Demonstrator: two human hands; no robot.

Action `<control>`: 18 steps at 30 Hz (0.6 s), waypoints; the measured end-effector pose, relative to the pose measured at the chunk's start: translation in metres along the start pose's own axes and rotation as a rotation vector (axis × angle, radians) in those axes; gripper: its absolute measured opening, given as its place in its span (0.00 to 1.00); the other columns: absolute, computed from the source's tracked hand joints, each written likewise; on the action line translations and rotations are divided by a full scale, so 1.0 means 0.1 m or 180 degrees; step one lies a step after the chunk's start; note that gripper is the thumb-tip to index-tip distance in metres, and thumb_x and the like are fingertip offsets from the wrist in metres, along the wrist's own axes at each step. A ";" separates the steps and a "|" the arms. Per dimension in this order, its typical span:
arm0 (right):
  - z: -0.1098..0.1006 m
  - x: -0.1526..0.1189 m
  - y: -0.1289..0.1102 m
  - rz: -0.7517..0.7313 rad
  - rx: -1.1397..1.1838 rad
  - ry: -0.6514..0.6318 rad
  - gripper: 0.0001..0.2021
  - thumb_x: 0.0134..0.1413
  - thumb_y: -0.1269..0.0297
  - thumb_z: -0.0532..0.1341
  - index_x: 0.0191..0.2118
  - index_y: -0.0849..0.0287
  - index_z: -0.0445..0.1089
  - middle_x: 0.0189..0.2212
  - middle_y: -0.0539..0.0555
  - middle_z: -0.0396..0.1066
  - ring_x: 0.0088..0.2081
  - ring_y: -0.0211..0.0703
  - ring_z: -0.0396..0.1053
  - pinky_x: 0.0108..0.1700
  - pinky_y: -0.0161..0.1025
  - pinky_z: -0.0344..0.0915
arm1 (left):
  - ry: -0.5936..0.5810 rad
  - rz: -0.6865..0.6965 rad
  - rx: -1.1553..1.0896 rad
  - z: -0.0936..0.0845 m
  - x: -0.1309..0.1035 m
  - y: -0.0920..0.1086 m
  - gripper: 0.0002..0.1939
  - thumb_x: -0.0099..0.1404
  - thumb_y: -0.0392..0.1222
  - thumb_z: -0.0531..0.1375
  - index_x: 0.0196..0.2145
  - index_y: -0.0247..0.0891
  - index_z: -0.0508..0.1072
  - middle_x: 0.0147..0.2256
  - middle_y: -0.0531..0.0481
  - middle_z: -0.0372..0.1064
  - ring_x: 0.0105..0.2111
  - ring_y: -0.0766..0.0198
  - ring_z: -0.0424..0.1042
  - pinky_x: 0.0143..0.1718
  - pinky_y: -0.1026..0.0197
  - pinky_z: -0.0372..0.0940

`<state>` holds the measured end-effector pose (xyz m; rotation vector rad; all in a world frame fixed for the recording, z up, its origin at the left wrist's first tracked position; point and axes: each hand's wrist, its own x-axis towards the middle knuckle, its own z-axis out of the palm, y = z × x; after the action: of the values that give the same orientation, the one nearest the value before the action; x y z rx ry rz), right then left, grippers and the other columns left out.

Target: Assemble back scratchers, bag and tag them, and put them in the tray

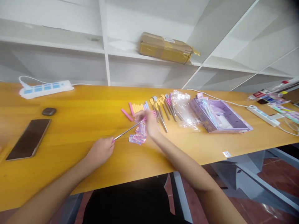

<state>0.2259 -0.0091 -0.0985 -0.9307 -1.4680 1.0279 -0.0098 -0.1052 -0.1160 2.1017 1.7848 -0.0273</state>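
My left hand (101, 151) is closed round one end of a thin metal rod (127, 131) that slants up to the right. At the rod's far end, my right hand (147, 120) is smeared by motion, with something pink at its fingers. Just below it, small purple and pink printed cards (137, 137) lie in a loose pile. Pink, yellow and blue tubes (137, 108) are lined up behind my right hand, and one pink tube (126, 114) lies apart. To the right are several metal-handled sticks with yellow, blue and pink hand-shaped heads (161, 101).
Clear plastic bags (183, 107) lie beside a purple box (233, 129) with packets inside. A phone (29, 138), a small black case (49, 111) and a power strip (46, 89) are at the left. Another power strip (263, 115) is at the right. A wrapped parcel (165, 48) sits on the shelf.
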 end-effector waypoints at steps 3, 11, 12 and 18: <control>0.52 -0.36 0.09 0.0122 0.0172 -0.0661 0.39 0.74 0.34 0.42 0.34 0.57 0.81 0.30 0.55 0.75 0.35 0.45 0.72 0.41 0.43 0.67 | 0.0018 0.0095 -0.0085 0.04 -0.01 -0.02 0.16 0.77 0.39 0.48 0.32 0.40 0.69 0.31 0.45 0.77 0.30 0.57 0.76 0.31 0.58 0.57; 0.59 -0.57 0.21 0.0132 0.0321 -0.0745 0.42 0.74 0.35 0.39 0.32 0.57 0.81 0.29 0.56 0.72 0.34 0.45 0.68 0.40 0.43 0.64 | -0.0056 0.0223 0.0094 0.08 -0.02 0.01 0.17 0.77 0.39 0.48 0.34 0.40 0.72 0.32 0.43 0.79 0.31 0.55 0.78 0.31 0.57 0.58; 0.56 -0.56 0.20 0.0135 0.0371 -0.0784 0.42 0.74 0.35 0.39 0.31 0.57 0.81 0.29 0.56 0.72 0.33 0.44 0.67 0.39 0.43 0.64 | -0.0074 0.0227 0.0133 0.07 -0.02 0.01 0.17 0.77 0.39 0.48 0.34 0.40 0.73 0.32 0.43 0.79 0.31 0.54 0.78 0.31 0.57 0.58; 0.49 -0.53 0.14 -0.0049 0.0221 -0.0966 0.41 0.74 0.34 0.40 0.32 0.57 0.80 0.30 0.56 0.72 0.32 0.44 0.65 0.40 0.43 0.65 | -0.0003 0.0127 0.0368 -0.02 -0.02 0.02 0.17 0.77 0.40 0.47 0.34 0.40 0.72 0.32 0.43 0.79 0.32 0.54 0.79 0.30 0.57 0.57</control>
<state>0.1841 -0.0599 -0.1320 -0.7352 -1.6734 1.2413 -0.0086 -0.1073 -0.1129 2.2163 1.7794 -0.1235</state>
